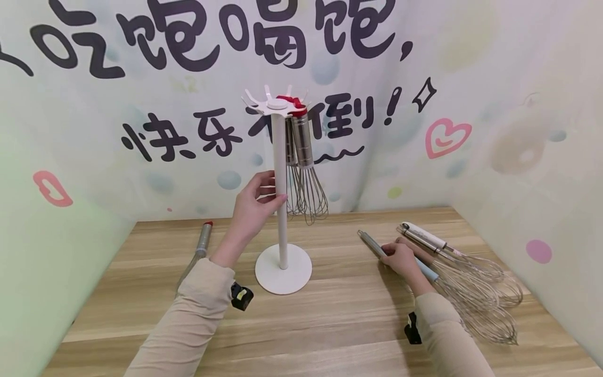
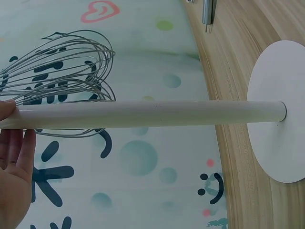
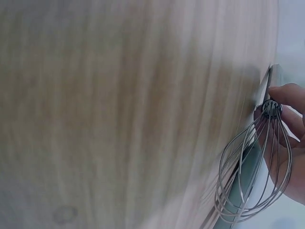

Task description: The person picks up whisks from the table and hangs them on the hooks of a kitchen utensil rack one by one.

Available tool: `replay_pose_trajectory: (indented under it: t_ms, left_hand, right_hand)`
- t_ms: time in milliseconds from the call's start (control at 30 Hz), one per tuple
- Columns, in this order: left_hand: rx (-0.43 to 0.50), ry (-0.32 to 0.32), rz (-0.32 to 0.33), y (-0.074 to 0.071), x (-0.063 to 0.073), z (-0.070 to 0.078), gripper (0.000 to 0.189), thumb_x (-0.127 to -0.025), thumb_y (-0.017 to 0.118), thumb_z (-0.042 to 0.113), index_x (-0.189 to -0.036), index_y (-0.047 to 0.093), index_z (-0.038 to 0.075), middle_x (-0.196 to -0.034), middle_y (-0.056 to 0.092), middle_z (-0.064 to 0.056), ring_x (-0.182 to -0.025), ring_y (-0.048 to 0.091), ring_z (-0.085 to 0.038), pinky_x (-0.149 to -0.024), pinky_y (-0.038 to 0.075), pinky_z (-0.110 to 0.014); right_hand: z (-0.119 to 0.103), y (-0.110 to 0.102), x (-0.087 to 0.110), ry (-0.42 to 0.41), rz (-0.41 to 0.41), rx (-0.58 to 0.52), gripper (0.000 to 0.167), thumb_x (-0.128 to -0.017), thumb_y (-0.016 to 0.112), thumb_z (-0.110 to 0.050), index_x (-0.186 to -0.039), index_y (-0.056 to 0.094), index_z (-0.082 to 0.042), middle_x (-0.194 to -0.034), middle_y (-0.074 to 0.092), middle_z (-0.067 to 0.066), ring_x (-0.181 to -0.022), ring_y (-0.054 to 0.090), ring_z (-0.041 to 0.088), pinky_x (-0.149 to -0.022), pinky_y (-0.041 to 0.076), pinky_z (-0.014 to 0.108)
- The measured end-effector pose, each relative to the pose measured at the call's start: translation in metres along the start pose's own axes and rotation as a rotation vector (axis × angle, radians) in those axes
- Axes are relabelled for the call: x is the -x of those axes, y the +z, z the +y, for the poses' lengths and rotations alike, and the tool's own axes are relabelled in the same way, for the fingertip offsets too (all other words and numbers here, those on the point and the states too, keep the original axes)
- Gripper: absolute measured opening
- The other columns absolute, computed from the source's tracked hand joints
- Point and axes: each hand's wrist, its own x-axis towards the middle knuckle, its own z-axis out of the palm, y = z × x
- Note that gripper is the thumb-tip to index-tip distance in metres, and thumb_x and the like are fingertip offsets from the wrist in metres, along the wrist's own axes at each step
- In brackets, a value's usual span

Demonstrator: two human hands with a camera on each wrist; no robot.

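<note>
A white stand [image 1: 281, 225] with a round base and a ring of hooks on top rises from the table. My left hand [image 1: 254, 205] grips its pole about midway up, thumb in front. Two whisks [image 1: 303, 141] with metal handles and red ends hang from the hooks; their wire loops [image 2: 71, 71] show behind the pole in the left wrist view. On the right, my right hand [image 1: 401, 260] pinches a metal-handled whisk [image 1: 371, 243] low over the table. Its wires [image 3: 255, 171] spread toward the camera in the right wrist view.
Beside my right hand lie several larger whisks, with a white handle [image 1: 424, 235], a brownish handle [image 1: 415, 250] and a light blue handle [image 1: 426, 269]. Another red-ended whisk [image 1: 203, 241] lies at the left. A printed curtain [image 1: 226, 193] closes off the table's back edge.
</note>
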Motion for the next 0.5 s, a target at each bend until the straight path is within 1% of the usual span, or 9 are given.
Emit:
replay_pose_trajectory:
  t_ms: [133,233,367,500]
  left_hand:
    - [0.000,0.003,0.000,0.001,0.000,-0.001,0.049,-0.087,0.066,0.003,-0.132,0.048,0.003,-0.125,0.056,-0.019,-0.114,0.058,-0.031,-0.100,0.053,-0.038]
    - [-0.004,0.003,-0.002,0.000,0.000,-0.001,0.048,-0.087,0.066,0.004,-0.132,0.048,0.004,-0.125,0.056,-0.018,-0.114,0.058,-0.031,-0.101,0.053,-0.038]
    - [-0.002,0.005,-0.002,0.000,-0.001,-0.001,0.048,-0.087,0.066,0.004,-0.132,0.048,0.003,-0.126,0.055,-0.018,-0.115,0.057,-0.031,-0.101,0.053,-0.038]
    - [0.008,0.010,0.001,0.000,-0.001,0.000,0.049,-0.087,0.066,0.002,-0.131,0.048,0.002,-0.127,0.055,-0.019,-0.115,0.057,-0.032,-0.101,0.053,-0.039]
  right_hand:
    - [-0.001,0.000,-0.001,-0.021,0.017,0.006,0.038,-0.084,0.063,-0.004,-0.118,0.059,0.012,-0.109,0.064,0.029,-0.095,0.062,0.035,-0.077,0.055,0.041]
    - [-0.004,-0.001,-0.002,-0.048,0.034,-0.005,0.037,-0.084,0.063,-0.003,-0.118,0.060,0.012,-0.108,0.065,0.029,-0.097,0.062,0.036,-0.080,0.055,0.043]
    - [-0.013,-0.004,-0.004,-0.060,0.049,-0.038,0.037,-0.085,0.062,-0.003,-0.118,0.060,0.012,-0.110,0.065,0.029,-0.102,0.062,0.038,-0.085,0.055,0.043]
    - [-0.024,-0.009,-0.005,-0.065,0.056,-0.058,0.039,-0.087,0.061,-0.006,-0.122,0.058,0.011,-0.114,0.064,0.029,-0.106,0.061,0.040,-0.084,0.055,0.042]
